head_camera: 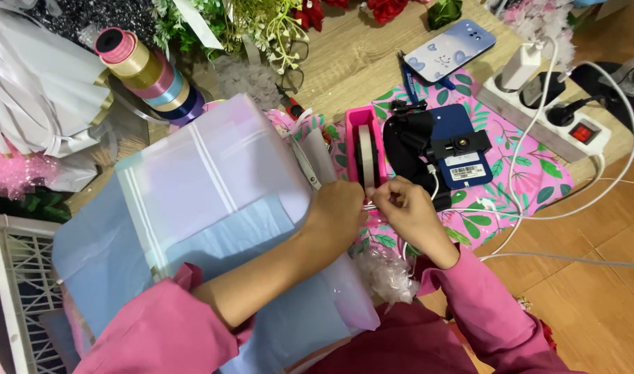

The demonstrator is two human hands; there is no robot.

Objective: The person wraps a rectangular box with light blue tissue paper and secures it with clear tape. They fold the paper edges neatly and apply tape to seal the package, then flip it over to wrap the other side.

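Two hands meet at the centre of the frame, at the near end of a pink tape dispenser [364, 149]. The right hand [408, 208] has its fingers pinched together on a strip of tape there; the left hand [336, 213] is curled beside it, its grip hidden. Pale blue and lilac wrapping sheets [192, 208] cover the lower left. Ribbon spools [151, 76] lie upper left.
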